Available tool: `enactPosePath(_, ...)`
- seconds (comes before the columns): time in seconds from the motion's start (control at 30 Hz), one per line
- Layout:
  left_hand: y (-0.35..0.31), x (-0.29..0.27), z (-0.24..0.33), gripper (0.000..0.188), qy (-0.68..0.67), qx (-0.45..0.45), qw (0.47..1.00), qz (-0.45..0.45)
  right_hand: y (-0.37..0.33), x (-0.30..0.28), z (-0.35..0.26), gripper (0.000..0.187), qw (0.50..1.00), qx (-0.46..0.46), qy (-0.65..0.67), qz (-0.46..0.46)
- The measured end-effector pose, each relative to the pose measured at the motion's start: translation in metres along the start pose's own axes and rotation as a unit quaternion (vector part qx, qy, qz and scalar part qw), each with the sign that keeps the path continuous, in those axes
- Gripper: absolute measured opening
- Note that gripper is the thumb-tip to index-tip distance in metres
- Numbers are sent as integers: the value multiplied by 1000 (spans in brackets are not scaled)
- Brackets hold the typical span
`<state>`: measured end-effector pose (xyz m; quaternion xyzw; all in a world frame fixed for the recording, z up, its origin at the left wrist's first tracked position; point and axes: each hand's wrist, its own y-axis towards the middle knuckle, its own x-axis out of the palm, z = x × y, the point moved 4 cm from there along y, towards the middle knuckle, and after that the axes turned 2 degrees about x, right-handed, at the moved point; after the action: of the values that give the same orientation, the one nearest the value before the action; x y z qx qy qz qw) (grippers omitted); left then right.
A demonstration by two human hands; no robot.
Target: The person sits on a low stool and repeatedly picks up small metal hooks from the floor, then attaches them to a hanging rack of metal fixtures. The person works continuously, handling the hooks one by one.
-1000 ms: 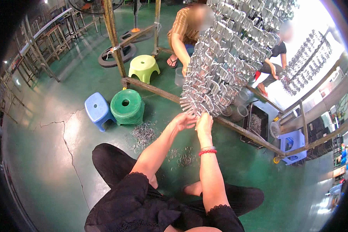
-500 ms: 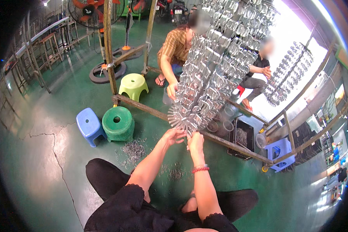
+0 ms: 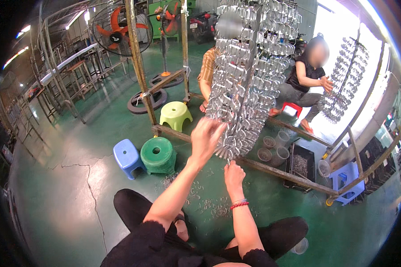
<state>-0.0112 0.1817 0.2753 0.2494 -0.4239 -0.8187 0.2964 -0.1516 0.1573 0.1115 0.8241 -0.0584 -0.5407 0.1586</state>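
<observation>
A tall hanging rack [image 3: 246,95] bristles with tiers of shiny bent metal pieces around a central bar. At its bottom tip my right hand [image 3: 234,179], a red bead bracelet below it at the wrist, is closed around the rack's thin lower end. Higher up, my left hand [image 3: 204,140] is raised against the lower left side of the rack. Motion blurs its fingers, so I cannot make out whether they grip a piece. Small metal pieces [image 3: 218,207] lie scattered on the floor under my hands.
A metal frame [image 3: 289,177] surrounds the rack. Blue [image 3: 129,158], green [image 3: 159,155] and lime [image 3: 175,116] stools stand left. One person [image 3: 207,73] sits behind the rack; another [image 3: 307,78] works at a second rack [image 3: 345,80]. Tubs [image 3: 264,155] and a black crate [image 3: 300,165] stand right.
My left hand has risen from beside the rack's bottom tip to its lower left side. My right hand stays on the lower end. The rack hangs more upright, and the view has shifted.
</observation>
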Motion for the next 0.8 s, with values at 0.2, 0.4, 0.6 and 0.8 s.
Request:
enactPosePath(0.2,110,32,91,34,112,194,974,42,4,11,-5,23,1000,11,-4,-14)
enactPosePath(0.4,127,58,68,20,133,126,982,35,4,12,0,21,1000,1,19,19)
enactPosePath(0.6,123,53,58,15,94,126,986,62,-6,4,16,30,997,-8,67,29)
enactPosePath(0.8,117,67,75,12,72,185,978,62,29,-150,30,25,952,-10,285,112)
